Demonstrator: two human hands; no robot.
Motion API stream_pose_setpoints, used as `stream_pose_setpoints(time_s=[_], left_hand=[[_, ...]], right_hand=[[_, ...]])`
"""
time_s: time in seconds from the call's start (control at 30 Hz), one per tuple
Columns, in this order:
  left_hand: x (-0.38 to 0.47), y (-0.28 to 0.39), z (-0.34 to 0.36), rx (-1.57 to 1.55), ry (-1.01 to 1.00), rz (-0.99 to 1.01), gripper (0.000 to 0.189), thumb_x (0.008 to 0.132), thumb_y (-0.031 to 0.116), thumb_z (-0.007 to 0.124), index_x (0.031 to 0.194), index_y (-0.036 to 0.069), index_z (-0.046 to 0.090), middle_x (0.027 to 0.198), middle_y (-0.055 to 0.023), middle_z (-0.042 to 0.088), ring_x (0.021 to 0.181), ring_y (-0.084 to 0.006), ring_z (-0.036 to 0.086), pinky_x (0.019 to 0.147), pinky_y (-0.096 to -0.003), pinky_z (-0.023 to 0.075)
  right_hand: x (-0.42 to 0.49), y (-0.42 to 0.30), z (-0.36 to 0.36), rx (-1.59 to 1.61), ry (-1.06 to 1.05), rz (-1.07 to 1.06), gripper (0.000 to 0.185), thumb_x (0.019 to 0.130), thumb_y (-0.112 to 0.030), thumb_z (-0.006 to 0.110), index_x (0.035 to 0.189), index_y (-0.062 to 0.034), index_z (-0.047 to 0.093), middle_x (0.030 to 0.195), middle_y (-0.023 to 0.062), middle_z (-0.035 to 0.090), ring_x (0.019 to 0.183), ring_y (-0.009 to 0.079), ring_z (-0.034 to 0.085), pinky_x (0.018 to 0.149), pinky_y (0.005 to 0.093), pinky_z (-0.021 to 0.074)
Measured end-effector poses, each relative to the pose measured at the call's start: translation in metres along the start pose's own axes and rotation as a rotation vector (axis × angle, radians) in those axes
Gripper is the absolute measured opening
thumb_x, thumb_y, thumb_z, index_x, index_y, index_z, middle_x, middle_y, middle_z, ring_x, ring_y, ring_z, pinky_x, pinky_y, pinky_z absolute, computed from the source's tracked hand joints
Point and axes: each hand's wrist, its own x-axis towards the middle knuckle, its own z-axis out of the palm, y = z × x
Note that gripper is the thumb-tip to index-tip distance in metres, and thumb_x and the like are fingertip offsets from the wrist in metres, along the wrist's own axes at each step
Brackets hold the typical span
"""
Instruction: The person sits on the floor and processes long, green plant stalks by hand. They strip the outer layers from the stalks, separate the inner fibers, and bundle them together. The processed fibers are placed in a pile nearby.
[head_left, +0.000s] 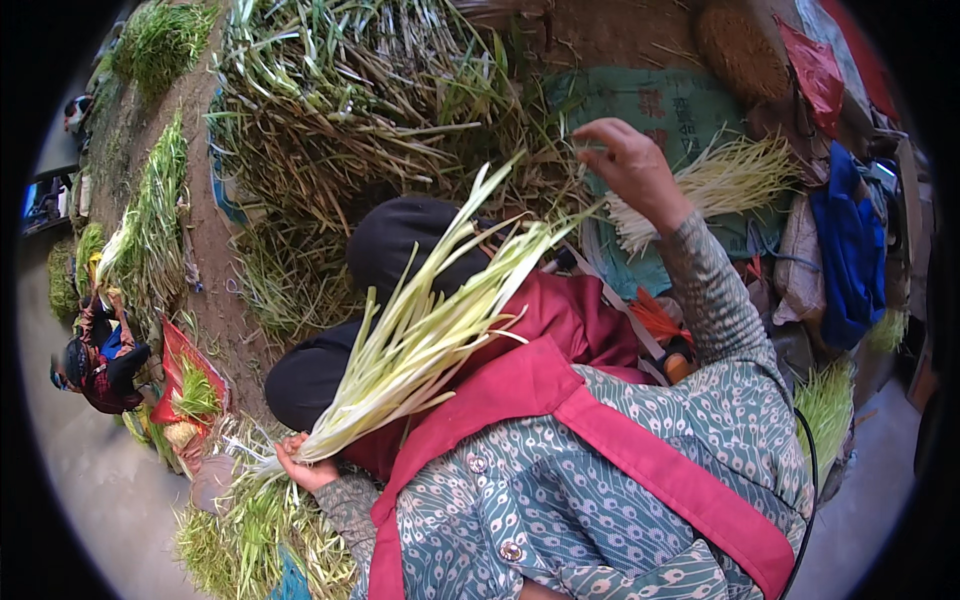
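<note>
My left hand (307, 466) grips the white stem ends of a bunch of pale yellow-green blanched chives (420, 345). The bunch slants across my lap, its leaf tips fanned towards the upper right. My right hand (626, 169) is raised beyond the leaf tips, fingers bent and apart, with nothing clearly held. Below and behind it, a sorted pile of blanched chives (731, 187) lies on a green woven sack (600, 97). Straight ahead of me rises a large heap of unsorted green and brown stalks (360, 120).
Loose trimmings (262, 525) lie by my left elbow. On the right are a blue cloth (851, 247), a stuffed sack (799, 262) and a round woven mat (741, 52). Another person (101, 360) sits at far left, near more greens (154, 225) and a red sheet (172, 345).
</note>
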Motion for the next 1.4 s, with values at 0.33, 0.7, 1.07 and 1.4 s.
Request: stream_pose_setpoints(time_s=[0.33, 0.7, 1.07, 1.4], left_hand=[[-0.007, -0.001, 0.009, -0.046, 0.017, 0.003, 0.026, 0.086, 0.025, 0.046, 0.064, 0.012, 0.04, 0.06, 0.0026, 0.042, 0.057, -0.0097, 0.043, 0.069, -0.0297, 0.0424], [-0.006, -0.002, 0.003, -0.041, 0.053, -0.006, 0.026, 0.087, 0.024, 0.044, 0.064, 0.012, 0.04, 0.06, 0.0023, 0.043, 0.058, -0.0098, 0.044, 0.07, -0.0306, 0.0425], [-0.01, -0.002, 0.011, -0.043, 0.051, 0.009, 0.026, 0.086, 0.023, 0.045, 0.063, 0.011, 0.041, 0.06, 0.0, 0.046, 0.058, -0.012, 0.046, 0.069, -0.0291, 0.0425], [-0.01, -0.004, 0.01, -0.056, 0.047, 0.027, 0.025, 0.086, 0.024, 0.047, 0.065, 0.01, 0.043, 0.06, -0.0004, 0.047, 0.058, -0.0121, 0.046, 0.067, -0.0291, 0.0429]], right_hand=[[0.001, -0.065, 0.038, 0.32, -0.389, -0.277, 0.011, 0.074, -0.014, 0.059, 0.084, -0.0107, 0.063, 0.078, 0.0066, 0.056, 0.068, 0.025, 0.057, 0.058, 0.0332, 0.0461], [-0.008, -0.002, 0.063, 0.072, -0.247, -0.088, 0.009, 0.07, -0.009, 0.054, 0.079, -0.0109, 0.057, 0.078, 0.0081, 0.052, 0.069, 0.0272, 0.055, 0.06, 0.0361, 0.0452], [0.001, -0.044, 0.007, 0.292, -0.164, -0.015, 0.024, 0.072, -0.008, 0.063, 0.095, -0.0055, 0.057, 0.091, 0.0092, 0.056, 0.073, 0.0192, 0.057, 0.061, 0.0282, 0.0465], [0.018, -0.095, 0.052, 0.57, -0.402, -0.428, 0.025, 0.071, -0.003, 0.062, 0.095, -0.0063, 0.06, 0.085, 0.0079, 0.057, 0.07, 0.0201, 0.059, 0.061, 0.0286, 0.049]])
